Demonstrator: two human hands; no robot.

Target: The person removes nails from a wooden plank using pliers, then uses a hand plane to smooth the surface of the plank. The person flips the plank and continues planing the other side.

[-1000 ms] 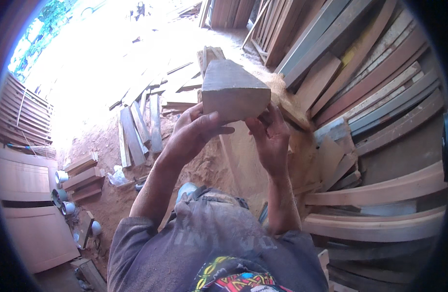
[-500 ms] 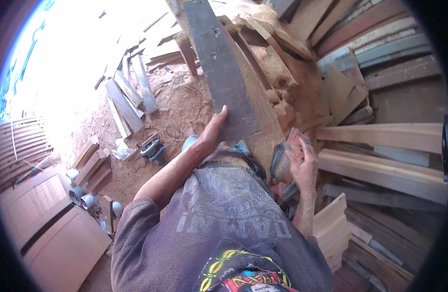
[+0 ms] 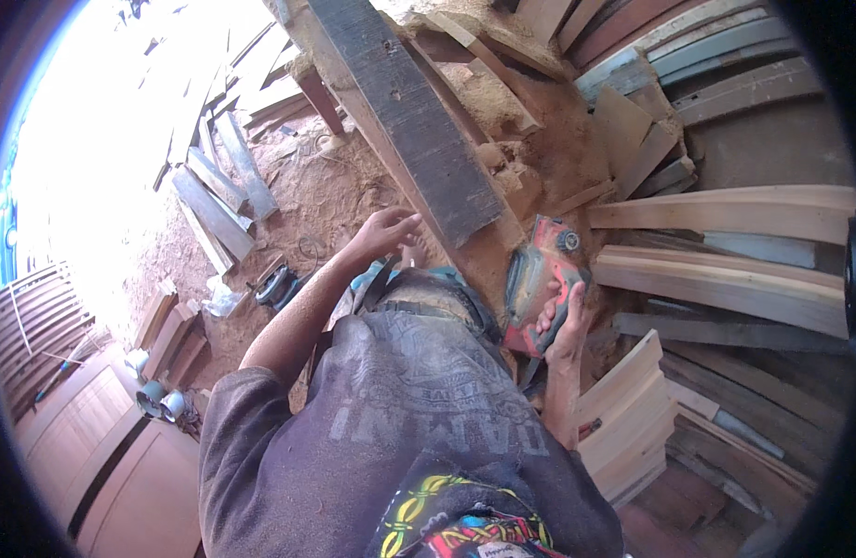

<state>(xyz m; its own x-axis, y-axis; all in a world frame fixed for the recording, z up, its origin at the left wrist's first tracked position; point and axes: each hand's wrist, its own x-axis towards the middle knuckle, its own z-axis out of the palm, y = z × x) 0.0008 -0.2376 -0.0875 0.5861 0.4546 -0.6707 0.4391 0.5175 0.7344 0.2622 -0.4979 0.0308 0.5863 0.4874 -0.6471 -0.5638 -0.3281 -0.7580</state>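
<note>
Brown panelled doors (image 3: 121,446): they lie flat at the far left, low in your view, well apart from both your hands.
Small tins (image 3: 163,402): two pale round ones sit on the dirt just beside the doors' upper edge.
Grey offcuts (image 3: 214,200): a loose scatter of short planks lies on the reddish sawdust ground, up and left of your left arm, partly washed out by sunlight.
Dark shoe-like thing (image 3: 277,284): it rests on the ground beside your left forearm; you cannot tell exactly what it is.
Left hand (image 3: 383,232): your fingers are spread and relaxed, gripping nothing; the fingertips sit at the near left edge of the board, and whether they truly touch it is hard to tell.
Dark weathered board (image 3: 409,116): long, grey-black and flat, it runs from the top of the view down toward your waist, lying on paler timber under it, with its near end between your two hands.
Red power sander (image 3: 540,284): it sits just right of the board's near end, tilted, against your right hip side.
Right hand (image 3: 563,325): you have it wrapped around the sander's lower body, fingers closed on the housing.
Pale curved slats (image 3: 726,270): they fan out to the right of the sander, stacked in layers, with a lighter bundle just below your right wrist.
</note>
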